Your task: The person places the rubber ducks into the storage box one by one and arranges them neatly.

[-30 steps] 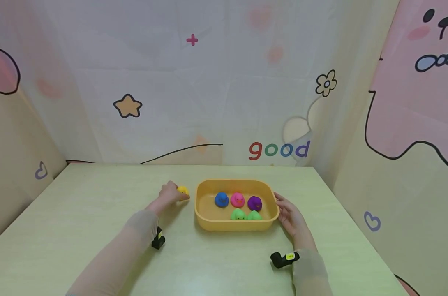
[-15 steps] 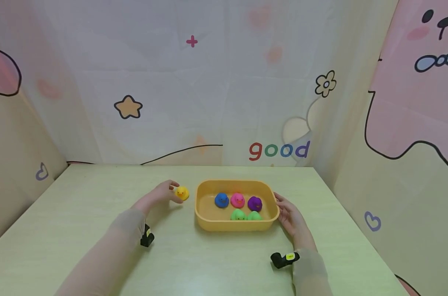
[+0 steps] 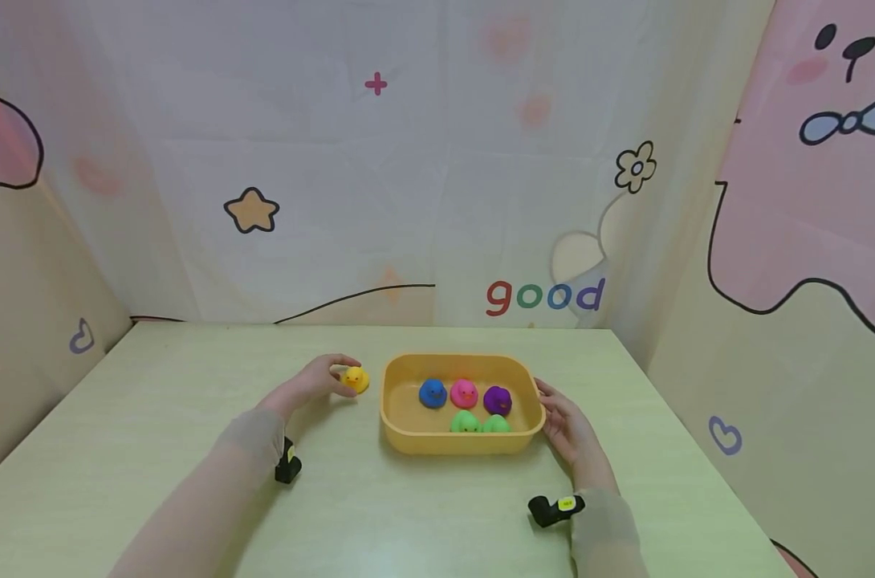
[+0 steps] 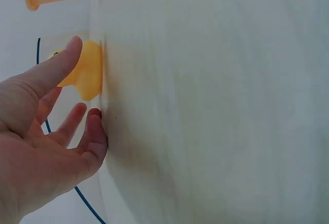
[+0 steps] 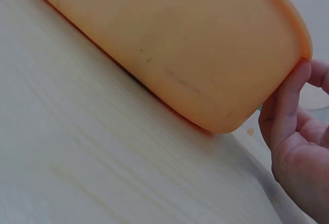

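Observation:
A yellow rubber duck (image 3: 356,380) stands on the table left of an orange-yellow plastic tub (image 3: 462,443). My left hand (image 3: 315,381) reaches round it from the left, thumb in front and index finger stretched behind. In the left wrist view the thumb (image 4: 64,67) overlaps the duck (image 4: 90,75), while the other fingers lie loosely apart. Fingertips of my right hand (image 3: 571,425) rest against the tub's right end, just under the rim (image 5: 307,39) in the right wrist view. Inside the tub sit blue (image 3: 433,394), pink (image 3: 464,393), purple (image 3: 498,400) and two green ducks (image 3: 465,421).
The pale wooden table (image 3: 437,514) meets a printed cloth backdrop (image 3: 437,201) at the rear, with more cloth on both sides. A black wrist camera (image 3: 287,463) sits on the left wrist and another camera (image 3: 553,509) on the right.
The left hand has loosened from the duck and drawn back left, then its thumb and index finger have come round it again. The duck has turned slightly. The right hand stays at the tub.

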A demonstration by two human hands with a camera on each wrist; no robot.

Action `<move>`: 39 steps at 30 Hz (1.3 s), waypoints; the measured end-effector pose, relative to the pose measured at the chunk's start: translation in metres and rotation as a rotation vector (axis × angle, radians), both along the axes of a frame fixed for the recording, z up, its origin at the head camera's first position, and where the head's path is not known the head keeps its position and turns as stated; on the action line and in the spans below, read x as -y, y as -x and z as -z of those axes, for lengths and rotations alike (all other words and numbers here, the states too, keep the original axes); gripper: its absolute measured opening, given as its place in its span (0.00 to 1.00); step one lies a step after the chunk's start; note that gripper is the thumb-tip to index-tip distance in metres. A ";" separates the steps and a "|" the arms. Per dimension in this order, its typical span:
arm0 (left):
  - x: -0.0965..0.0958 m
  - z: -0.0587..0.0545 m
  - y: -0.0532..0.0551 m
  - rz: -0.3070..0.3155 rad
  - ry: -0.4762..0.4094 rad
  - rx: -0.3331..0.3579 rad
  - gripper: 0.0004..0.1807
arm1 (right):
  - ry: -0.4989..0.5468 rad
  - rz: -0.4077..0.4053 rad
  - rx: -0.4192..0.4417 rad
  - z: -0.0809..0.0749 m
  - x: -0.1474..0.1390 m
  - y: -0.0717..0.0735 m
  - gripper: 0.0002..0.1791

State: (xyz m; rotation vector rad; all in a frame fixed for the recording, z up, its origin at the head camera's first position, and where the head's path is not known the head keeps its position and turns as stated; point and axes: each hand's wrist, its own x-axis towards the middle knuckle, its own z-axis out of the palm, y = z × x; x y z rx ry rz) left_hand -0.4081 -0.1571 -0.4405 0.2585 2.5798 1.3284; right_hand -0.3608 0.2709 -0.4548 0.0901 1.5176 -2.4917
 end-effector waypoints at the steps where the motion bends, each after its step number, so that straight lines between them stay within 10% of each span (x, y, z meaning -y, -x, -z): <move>1: -0.001 0.001 0.001 -0.003 0.003 -0.009 0.31 | 0.001 0.001 0.000 0.000 0.000 0.000 0.30; 20: -0.003 0.007 0.005 -0.056 0.014 -0.032 0.26 | -0.003 -0.003 0.010 -0.003 0.000 -0.001 0.30; 39: -0.014 -0.023 -0.007 -0.235 -0.232 0.088 0.30 | -0.011 -0.006 0.012 -0.003 0.000 0.000 0.31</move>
